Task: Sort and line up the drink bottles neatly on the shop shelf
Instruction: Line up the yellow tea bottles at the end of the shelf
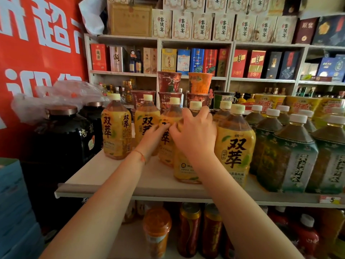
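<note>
Head view: sorting step under way, mid-row on the shelf (115,176). Right hand (194,135) wrapped over the shoulder of one yellow tea bottle (186,171), fingers curled up by its neck just under the pale cap. Left hand (155,135) reaching in at 9 o'clock of that bottle, fingertips against the label of the neighbouring yellow bottle (165,146); whether curled round it or only pressing, cannot tell, since the right hand hides the fingertips.

Two more yellow bottles at 9 to 10 o'clock of the hands, standing upright but staggered, with gaps between. Front yellow bottle (235,146) at 3 o'clock, touching the right hand's edge and sitting nearer the shelf lip. Green tea bottles (285,152) grouped further toward 3 o'clock, already packed tight. Noodle cups (169,85) stacked at 12 o'clock behind the row; dark jars (61,135) far toward 9 o'clock.

Judging by the ragged yellow group: about midway, green side done, yellow side not yet lined up. Next move likely calls for sliding the gripped bottle level with its neighbour at 3 o'clock, label outward, keeping it upright and clear of the cups behind.
</note>
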The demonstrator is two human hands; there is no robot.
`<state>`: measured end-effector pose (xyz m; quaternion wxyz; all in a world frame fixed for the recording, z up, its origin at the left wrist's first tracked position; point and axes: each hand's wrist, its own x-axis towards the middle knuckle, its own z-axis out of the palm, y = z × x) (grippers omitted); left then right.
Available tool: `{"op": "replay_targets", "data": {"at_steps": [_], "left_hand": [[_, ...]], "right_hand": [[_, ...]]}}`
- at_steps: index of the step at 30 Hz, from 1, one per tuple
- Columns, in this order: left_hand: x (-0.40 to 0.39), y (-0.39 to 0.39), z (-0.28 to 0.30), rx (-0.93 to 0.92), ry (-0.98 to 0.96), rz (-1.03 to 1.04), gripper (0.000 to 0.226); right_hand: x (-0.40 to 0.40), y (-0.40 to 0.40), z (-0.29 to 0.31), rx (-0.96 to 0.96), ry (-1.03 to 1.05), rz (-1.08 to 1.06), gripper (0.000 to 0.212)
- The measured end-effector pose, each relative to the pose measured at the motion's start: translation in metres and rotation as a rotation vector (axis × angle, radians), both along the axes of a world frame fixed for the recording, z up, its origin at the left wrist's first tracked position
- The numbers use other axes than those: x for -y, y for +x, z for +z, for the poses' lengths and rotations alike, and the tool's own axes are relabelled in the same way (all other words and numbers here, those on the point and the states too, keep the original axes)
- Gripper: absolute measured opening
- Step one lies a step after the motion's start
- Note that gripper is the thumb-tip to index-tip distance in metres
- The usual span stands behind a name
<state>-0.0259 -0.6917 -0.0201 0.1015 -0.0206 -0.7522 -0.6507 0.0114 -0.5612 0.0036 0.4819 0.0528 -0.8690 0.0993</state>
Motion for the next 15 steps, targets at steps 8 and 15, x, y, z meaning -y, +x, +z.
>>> {"op": "replay_targets", "data": {"at_steps": [8, 15], "left_hand": [[0.001, -0.009, -0.01, 0.038, 0.017, -0.03, 0.071], [-0.015, 0.01, -0.002, 0.147, 0.008, -0.209, 0.063]], "right_hand": [[-0.002, -0.003, 0.005, -0.159, -0.105, 0.092, 0.025], [0.004, 0.007, 0.006, -0.179, -0.1, 0.1, 0.024]]}}
